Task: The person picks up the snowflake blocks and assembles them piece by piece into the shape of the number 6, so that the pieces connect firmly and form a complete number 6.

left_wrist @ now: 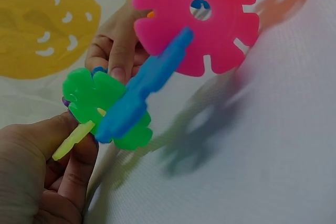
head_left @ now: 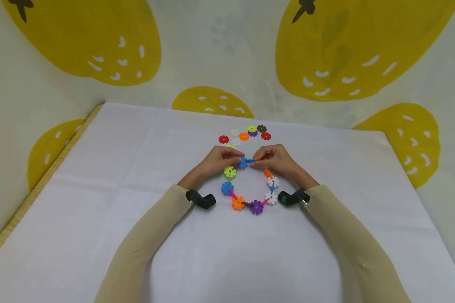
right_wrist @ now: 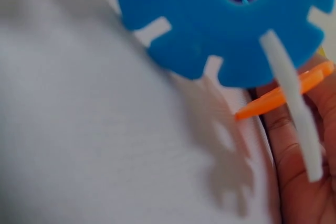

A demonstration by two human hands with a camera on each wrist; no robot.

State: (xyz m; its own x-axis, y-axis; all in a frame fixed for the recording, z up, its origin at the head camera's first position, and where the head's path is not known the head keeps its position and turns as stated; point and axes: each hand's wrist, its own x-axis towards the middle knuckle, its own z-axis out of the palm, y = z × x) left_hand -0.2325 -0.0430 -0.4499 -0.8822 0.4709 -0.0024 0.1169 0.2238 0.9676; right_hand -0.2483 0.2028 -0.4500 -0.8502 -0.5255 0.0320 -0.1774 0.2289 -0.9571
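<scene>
A chain of notched plastic discs curves in a near ring above the white cloth, with a purple disc (head_left: 256, 207) at its near side. My left hand (head_left: 220, 160) pinches the chain's upper left end by a blue disc (head_left: 243, 162). From the right, my right hand (head_left: 276, 159) pinches a blue piece edge-on against that disc. An orange disc (head_left: 268, 173) tops the chain's right side, just below my right hand; whether it joins anything there is hidden. In the left wrist view, green (left_wrist: 126, 129) and pink (left_wrist: 226, 40) discs hang near my left hand (left_wrist: 47, 166).
Behind the hands lie several loose discs, among them a red disc (head_left: 223, 139), an orange disc (head_left: 244, 136) and a brown disc (head_left: 261, 128). The white-covered table (head_left: 79, 202) meets a patterned curtain (head_left: 220, 50) at its back edge.
</scene>
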